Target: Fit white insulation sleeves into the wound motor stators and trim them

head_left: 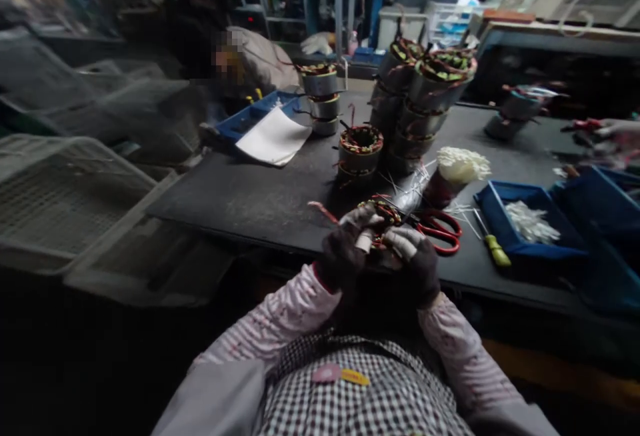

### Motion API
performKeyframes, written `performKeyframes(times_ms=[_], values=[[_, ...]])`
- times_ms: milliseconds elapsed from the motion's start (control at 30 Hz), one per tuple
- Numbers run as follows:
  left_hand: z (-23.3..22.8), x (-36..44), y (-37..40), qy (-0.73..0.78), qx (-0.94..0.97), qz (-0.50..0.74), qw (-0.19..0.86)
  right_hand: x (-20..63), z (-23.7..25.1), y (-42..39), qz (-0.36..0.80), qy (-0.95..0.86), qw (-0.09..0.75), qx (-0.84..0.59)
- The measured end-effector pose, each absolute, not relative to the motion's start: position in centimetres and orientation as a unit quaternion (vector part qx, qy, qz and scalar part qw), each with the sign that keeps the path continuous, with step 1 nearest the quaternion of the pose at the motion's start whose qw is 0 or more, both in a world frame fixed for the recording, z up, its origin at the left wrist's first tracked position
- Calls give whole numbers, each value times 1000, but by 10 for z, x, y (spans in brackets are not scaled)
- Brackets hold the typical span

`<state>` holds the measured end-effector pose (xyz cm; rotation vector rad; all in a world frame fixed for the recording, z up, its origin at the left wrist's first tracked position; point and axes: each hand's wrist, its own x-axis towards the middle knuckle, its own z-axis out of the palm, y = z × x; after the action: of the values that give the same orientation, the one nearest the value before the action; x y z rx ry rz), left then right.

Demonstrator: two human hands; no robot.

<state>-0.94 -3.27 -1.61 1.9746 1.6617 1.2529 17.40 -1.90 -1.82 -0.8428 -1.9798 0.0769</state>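
Closed at the near rim of a ring-shaped motor core wound with copper-coloured wire (386, 212), my fingers are bent inward from both sides. My left hand (347, 243), in a dark glove with pale fingertips, is clamped on the winding's left edge; my right hand (413, 253), gloved alike, is clamped on the right. Which strand each fingertip pinches I cannot tell, since the hands hide it. The core sits at the front edge of the black-topped table (255, 203), right before me.

As I judge it, this piece is partway through: a reddish wire lead (323, 211) sticks out loose to the left, and the winding looks untidy along its top. Whether anything is fastened under my fingers is hidden.

Just behind stands a short stack of grey metal wound cores (360, 151), and past it a taller cluster of grey cylindrical cores (433, 93), with leads poking up; whether those are finished or waiting, I can't say. Beside my right hand lie red-handled scissors (453, 239), apart from my fingers, then a screwdriver with a yellow-green handle (497, 251). Thin white strips (413, 186) lie scattered behind the core, near an upright bundle of white-tipped strands (463, 164). Small white pieces (533, 221) fill part of a blue plastic bin (520, 247).
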Motion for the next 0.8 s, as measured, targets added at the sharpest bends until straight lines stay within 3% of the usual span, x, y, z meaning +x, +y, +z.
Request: performKeyframes(times_ms=[167,233,300,367,533,700,800], values=[[22,-29,-9,522,794,275,149,194,-12,17,378,-501,591,-507],[47,-22,5,522,817,176,168,203,-11,29,522,-382,575,-501],[69,-10,19,512,838,73,173,214,-10,38,577,-367,555,-474],[82,1,32,501,849,-17,166,232,-6,49,544,-397,570,-472],[89,18,58,526,807,-116,242,287,13,98,257,-413,628,-607],[85,19,52,551,796,-71,241,299,26,137,36,-532,518,-669],[79,18,40,548,816,-25,184,293,27,142,-9,-568,505,-651]])
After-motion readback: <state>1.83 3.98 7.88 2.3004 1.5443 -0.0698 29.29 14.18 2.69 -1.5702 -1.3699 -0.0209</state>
